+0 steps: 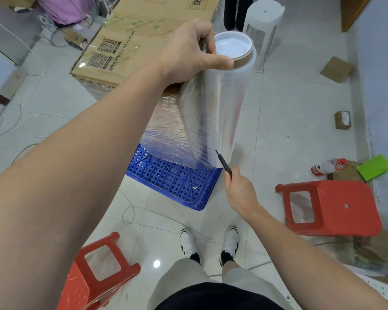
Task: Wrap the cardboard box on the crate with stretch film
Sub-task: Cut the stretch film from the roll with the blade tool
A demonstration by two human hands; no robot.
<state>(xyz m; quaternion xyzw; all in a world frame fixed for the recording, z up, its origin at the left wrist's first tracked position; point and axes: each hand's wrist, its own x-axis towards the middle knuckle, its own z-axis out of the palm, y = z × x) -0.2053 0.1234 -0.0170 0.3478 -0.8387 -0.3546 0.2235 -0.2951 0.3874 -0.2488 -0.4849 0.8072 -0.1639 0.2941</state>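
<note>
Tiled floor (pixel 289 108) carries blue crate (pixel 175 182), two red stools (pixel 329 206).

The brown printed cardboard box (pixel 141 39), its near side film-covered, sits on the blue perforated plastic crate (pixel 173 177); the upright clear stretch-film roll (pixel 224 104) stands at its three o'clock.

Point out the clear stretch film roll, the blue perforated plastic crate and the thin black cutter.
clear stretch film roll (pixel 224 104): head view, on the wound film at mid-length.
blue perforated plastic crate (pixel 177 182): head view, on its perforated side wall.
thin black cutter (pixel 222 162): head view, on its shaft above the right hand.
</note>
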